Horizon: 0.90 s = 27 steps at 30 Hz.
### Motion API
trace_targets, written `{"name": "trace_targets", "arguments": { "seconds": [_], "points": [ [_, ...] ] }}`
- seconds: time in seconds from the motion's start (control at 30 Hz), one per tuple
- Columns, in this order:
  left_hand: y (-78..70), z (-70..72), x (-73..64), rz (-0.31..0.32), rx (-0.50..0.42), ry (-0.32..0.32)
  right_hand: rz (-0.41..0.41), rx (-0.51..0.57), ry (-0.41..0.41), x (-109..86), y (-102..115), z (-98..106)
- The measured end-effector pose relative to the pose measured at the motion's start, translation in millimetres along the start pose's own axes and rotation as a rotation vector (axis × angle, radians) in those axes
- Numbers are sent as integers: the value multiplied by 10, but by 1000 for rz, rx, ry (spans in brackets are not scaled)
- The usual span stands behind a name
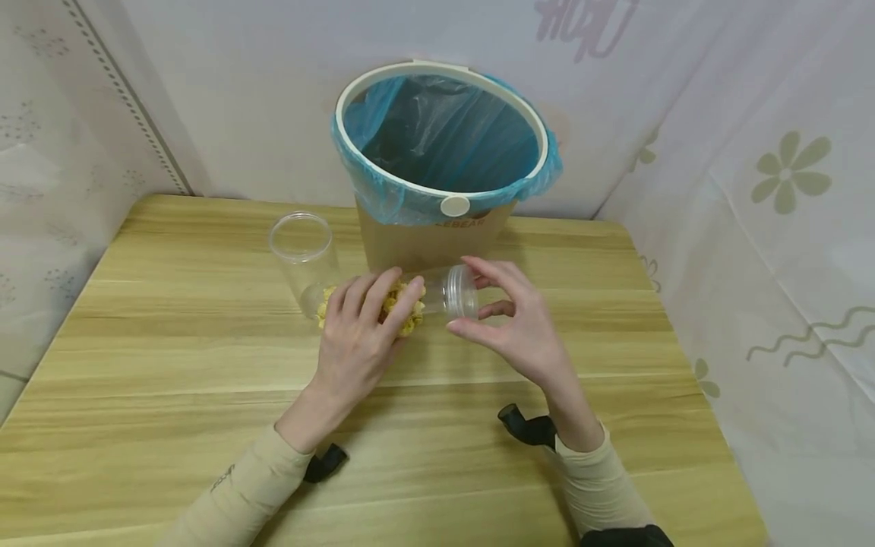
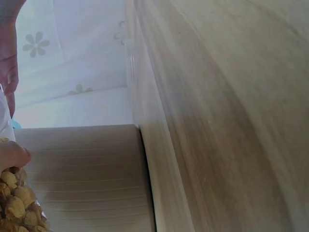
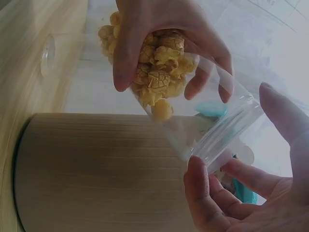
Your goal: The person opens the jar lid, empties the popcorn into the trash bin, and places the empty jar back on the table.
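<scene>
A clear plastic jar point(image 1: 434, 292) of yellow popcorn point(image 3: 161, 72) is tilted above the table, its contents gathered in the lower end. My left hand point(image 1: 358, 323) grips the jar's body from above, fingers on one side and thumb on the other. At the raised end sits a clear ridged lid point(image 1: 461, 292). My right hand point(image 1: 519, 319) holds this lid point(image 3: 224, 133) between thumb and fingers. Just left of the jar a second clear cylinder point(image 1: 301, 258) stands upright on the table. Only part of the popcorn point(image 2: 19, 203) shows in the left wrist view.
Behind the hands stands a tan bin point(image 1: 427, 239) with a white rim ring point(image 1: 454, 205) and a blue bag point(image 1: 383, 190). The wood-grain table point(image 1: 171, 342) spreads around it. Patterned cloth point(image 1: 724, 190) hangs at the back and sides.
</scene>
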<state>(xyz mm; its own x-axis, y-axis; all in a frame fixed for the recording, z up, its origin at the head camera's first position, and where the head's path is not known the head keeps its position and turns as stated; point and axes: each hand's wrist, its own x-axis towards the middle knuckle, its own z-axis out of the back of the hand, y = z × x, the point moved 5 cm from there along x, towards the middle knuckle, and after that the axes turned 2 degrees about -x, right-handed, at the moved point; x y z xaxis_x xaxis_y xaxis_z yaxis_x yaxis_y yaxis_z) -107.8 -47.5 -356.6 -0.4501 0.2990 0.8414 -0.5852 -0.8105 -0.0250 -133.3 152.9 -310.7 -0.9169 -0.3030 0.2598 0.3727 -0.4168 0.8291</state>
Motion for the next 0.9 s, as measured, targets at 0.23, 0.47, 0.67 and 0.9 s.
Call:
{"name": "trace_targets", "arguments": {
  "seconds": [0.23, 0.47, 0.67, 0.9],
  "points": [
    [-7, -4, 6, 15, -59, 18, 26, 16, -9, 14, -1, 0],
    [1, 6, 11, 17, -90, 63, 29, 33, -10, 32, -16, 4],
    [16, 4, 27, 23, -128, 101, 82, 16, -7, 29, -2, 25],
    [57, -29, 34, 77, -289, 202, 201, -43, 49, 5, 68, 77]
  ]
}}
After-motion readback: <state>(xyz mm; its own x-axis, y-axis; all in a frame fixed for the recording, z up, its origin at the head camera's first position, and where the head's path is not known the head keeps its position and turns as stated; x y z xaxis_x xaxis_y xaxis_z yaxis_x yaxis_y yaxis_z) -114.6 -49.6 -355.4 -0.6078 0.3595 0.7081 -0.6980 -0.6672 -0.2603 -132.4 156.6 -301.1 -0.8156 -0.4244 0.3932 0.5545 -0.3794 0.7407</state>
